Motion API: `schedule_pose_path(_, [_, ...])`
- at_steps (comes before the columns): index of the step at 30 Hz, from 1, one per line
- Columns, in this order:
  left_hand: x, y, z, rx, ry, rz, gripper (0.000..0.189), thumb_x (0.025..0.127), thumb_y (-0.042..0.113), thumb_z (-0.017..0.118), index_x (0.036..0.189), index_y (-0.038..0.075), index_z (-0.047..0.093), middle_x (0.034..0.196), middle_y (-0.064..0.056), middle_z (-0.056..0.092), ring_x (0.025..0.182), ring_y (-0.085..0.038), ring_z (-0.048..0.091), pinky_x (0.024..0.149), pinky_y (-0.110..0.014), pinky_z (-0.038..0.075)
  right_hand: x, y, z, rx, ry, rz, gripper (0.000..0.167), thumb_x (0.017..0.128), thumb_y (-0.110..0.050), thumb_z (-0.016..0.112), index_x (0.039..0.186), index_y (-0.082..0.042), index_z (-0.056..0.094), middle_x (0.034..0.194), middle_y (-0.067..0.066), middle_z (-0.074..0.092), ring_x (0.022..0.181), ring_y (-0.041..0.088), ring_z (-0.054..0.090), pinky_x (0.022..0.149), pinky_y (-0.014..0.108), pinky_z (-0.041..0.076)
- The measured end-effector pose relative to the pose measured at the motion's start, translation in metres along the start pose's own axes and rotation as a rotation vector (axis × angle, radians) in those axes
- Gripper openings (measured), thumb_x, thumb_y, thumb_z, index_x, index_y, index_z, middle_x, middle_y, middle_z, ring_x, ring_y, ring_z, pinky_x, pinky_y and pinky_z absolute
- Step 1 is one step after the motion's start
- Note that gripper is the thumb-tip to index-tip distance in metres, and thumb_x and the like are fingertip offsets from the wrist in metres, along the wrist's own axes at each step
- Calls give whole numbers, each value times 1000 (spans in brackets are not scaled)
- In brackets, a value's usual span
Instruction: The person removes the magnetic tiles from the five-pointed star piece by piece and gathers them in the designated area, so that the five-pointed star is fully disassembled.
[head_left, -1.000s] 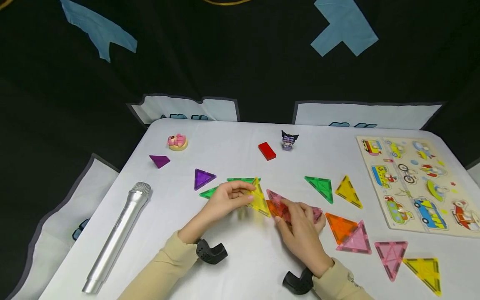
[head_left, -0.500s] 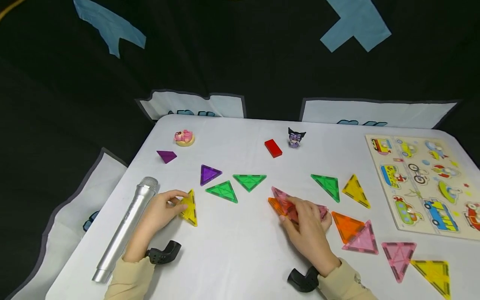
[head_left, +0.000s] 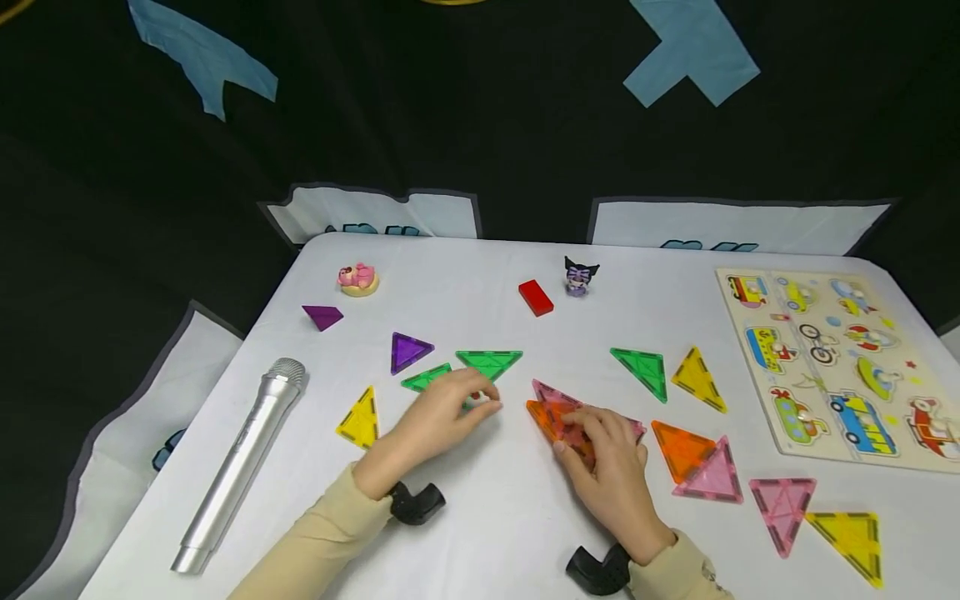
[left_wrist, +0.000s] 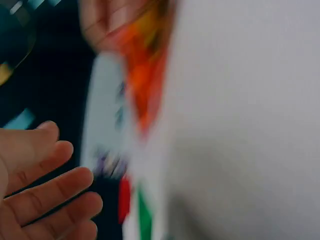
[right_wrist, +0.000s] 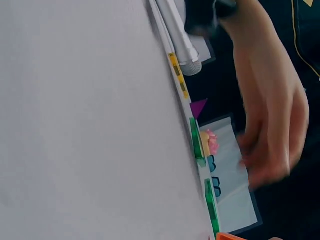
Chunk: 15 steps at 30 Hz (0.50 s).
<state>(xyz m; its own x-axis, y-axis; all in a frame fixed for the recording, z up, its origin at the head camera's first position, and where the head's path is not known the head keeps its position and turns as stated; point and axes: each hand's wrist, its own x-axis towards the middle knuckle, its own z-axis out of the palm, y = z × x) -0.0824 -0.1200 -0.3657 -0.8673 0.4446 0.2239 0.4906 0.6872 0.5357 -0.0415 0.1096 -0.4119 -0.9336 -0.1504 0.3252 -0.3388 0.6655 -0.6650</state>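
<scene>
In the head view my left hand (head_left: 442, 412) hovers in the middle of the table, with nothing between its relaxed fingers. It partly covers one green triangular magnetic tile (head_left: 424, 377); a second green tile (head_left: 489, 362) lies just beyond. A yellow triangular tile (head_left: 360, 419) lies to the left of this hand. My right hand (head_left: 611, 454) grips a small overlapping bunch of triangular magnetic tiles, pink (head_left: 551, 392) and orange (head_left: 538, 415) ones, and hides part of them. The left wrist view shows the orange tile (left_wrist: 145, 80) blurred, ahead of the spread left fingers (left_wrist: 60, 192).
A silver microphone (head_left: 240, 467) lies at the left. Purple pieces, a pink figurine (head_left: 357, 279), a red block (head_left: 536, 297) and a dark-eared figurine (head_left: 579, 277) stand farther back. Several loose tiles and a wooden picture puzzle (head_left: 832, 367) occupy the right side.
My left hand carried the yellow tile left, let it go on the table, and moved back right toward the middle, empty. My right hand keeps its grip on the bunch of tiles.
</scene>
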Motion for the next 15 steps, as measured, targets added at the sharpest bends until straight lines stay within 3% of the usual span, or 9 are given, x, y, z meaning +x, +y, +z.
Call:
schedule_pose_path(4, [21,13,31,73,-111,54,22,89,28,58,93,10,70,90,1,64,86,-13,57,76,-27,45,-4,-1,1,0,31,-6,25,77,-15,72,100,-12,62,108,6,54,108,26,40,66,39,23])
schedule_pose_path(8, [29,20,44,77,-122,33,25,89,30,57,85,10,73,77,3,62,76,-11,55,69,-24,42,-6,-1,1,20,63,-16,23,77,-14,72,98,-12,63,105,5,54,106,24,41,65,38,21])
schedule_pose_path(12, [32,24,49,13,-104,-67,35,90,34,55,64,14,66,53,9,45,56,-8,44,54,-21,34,-7,-1,1,62,77,-39,22,78,-13,70,98,-13,63,105,2,54,106,22,41,67,37,22])
schedule_pose_path(15, [34,27,52,-56,-85,-165,37,89,38,55,64,14,65,50,8,44,50,-8,42,48,-20,32,-7,1,0,93,82,-44,23,78,-11,69,100,-12,62,104,2,54,106,22,41,71,38,24])
